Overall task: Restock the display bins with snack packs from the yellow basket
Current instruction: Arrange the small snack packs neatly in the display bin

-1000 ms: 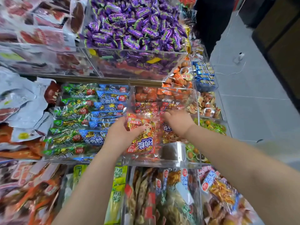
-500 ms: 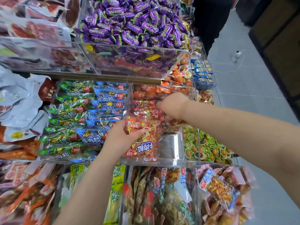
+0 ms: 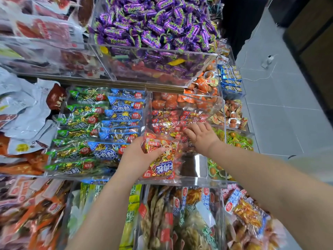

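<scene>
Lying in L grip [image 3: 137, 156] (red pack [image 3: 163, 166])

牛肉粒 on red pack [image 3: 162, 166], blue pack [image 3: 106, 150], perhaps Kpokaht on purple candies [image 3: 155, 24]

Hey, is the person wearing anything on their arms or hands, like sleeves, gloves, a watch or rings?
Nothing shows. The left hand and right hand are bare, with no gloves or rings in view. The left forearm and right forearm are bare too, up to the picture's edge: no sleeve, watch or bracelet. Any sleeve higher up is out of view.
</scene>
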`<state>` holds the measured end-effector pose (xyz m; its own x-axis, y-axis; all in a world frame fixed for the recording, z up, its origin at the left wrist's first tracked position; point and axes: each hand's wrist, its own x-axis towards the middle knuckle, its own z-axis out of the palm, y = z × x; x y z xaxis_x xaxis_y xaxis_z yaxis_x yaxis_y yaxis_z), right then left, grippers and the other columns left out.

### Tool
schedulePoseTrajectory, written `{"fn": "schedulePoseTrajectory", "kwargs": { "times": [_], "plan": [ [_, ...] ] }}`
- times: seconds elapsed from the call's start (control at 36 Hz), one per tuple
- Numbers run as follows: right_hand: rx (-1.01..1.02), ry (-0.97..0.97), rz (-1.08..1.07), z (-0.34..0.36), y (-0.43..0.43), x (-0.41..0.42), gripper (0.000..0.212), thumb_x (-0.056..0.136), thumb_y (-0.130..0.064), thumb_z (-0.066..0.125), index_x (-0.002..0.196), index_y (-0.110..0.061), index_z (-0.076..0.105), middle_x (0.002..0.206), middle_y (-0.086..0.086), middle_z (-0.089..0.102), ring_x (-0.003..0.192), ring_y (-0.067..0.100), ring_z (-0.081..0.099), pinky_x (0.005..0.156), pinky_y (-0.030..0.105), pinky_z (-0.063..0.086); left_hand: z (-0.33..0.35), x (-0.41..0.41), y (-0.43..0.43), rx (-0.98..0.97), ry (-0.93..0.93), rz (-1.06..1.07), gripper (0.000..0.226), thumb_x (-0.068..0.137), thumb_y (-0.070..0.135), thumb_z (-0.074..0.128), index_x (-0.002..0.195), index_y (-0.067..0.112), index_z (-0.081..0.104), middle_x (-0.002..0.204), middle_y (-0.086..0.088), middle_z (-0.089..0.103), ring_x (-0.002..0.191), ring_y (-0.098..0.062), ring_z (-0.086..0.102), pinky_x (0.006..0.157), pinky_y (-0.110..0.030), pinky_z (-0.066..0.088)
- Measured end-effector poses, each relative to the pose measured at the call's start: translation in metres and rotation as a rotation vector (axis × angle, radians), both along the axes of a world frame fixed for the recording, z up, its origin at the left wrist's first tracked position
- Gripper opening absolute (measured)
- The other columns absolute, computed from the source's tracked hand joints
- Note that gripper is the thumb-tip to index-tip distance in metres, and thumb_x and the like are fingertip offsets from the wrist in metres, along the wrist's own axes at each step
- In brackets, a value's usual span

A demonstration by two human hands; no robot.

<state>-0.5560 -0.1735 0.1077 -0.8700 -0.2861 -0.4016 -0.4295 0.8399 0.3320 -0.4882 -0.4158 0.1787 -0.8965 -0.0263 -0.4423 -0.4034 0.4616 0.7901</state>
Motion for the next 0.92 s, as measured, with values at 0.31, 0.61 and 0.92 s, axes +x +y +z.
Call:
{"fn": "schedulePoseTrajectory", "kwargs": {
  "times": [0.31,0.61,0.92],
  "plan": [
    [-0.033,0.009,-0.242,-0.023,-0.011,-0.002,0.087,0.095,-0.021,0.037,0.124,-0.015,-0.044,0.148,0.017,-0.036,0.137,0.035,-0.032,0.111,0.052,-0.014,-0.004,0.001,0.003,0.028,-0.021,0.023,0.048,0.072,0.051,0.077,0.113,0.035,0.059,0.097,0.018,0.069,0.088,-0.005,0.067,0.077,-0.032,0.058],
    [-0.018,-0.084,-0.283,-0.012,-0.012,-0.01,0.096,0.091,-0.015,0.047,0.136,-0.018,-0.037,0.149,0.015,-0.034,0.137,0.032,-0.031,0.112,0.05,-0.013,-0.004,-0.002,0.006,0.088,-0.036,0.048,0.041,0.072,0.051,0.077,0.105,0.033,0.062,0.094,0.013,0.072,0.088,-0.009,0.069,0.074,-0.034,0.059],
    [-1.514,-0.133,-0.973,0.101,-0.006,0.047,0.014,0.092,-0.03,0.056,0.093,-0.018,0.064,0.08,-0.004,0.064,0.069,0.009,0.06,0.064,0.023,0.053,0.003,-0.005,0.018,0.136,-0.002,0.087,0.049,0.075,0.067,0.064,0.109,0.032,0.057,0.116,0.011,0.06,0.1,-0.008,0.058,0.089,-0.035,0.048]
  ]
}}
